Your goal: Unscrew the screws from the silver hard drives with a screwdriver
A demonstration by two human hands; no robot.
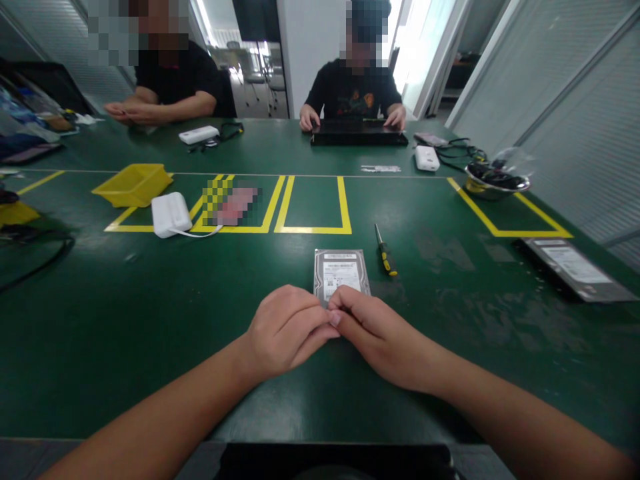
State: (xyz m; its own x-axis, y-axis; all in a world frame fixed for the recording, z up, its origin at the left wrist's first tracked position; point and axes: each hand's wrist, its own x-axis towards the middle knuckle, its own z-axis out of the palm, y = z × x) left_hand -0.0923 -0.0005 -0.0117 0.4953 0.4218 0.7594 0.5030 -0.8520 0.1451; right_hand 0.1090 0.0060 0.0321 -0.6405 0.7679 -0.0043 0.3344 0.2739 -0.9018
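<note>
A silver hard drive (341,270) with a white label lies flat on the green table (150,320) in front of me. My left hand (285,329) and my right hand (377,333) meet at the drive's near edge, fingertips curled together and touching it. Whether they pinch something small there is hidden by the fingers. A small screwdriver (385,251) with a yellow and black handle lies just right of the drive.
Yellow tape squares (313,230) mark the table beyond. A yellow bin (133,184), a white box (171,213), a metal bowl (495,181) and a second drive (575,267) lie around. Two people sit opposite, one at a black laptop (357,135).
</note>
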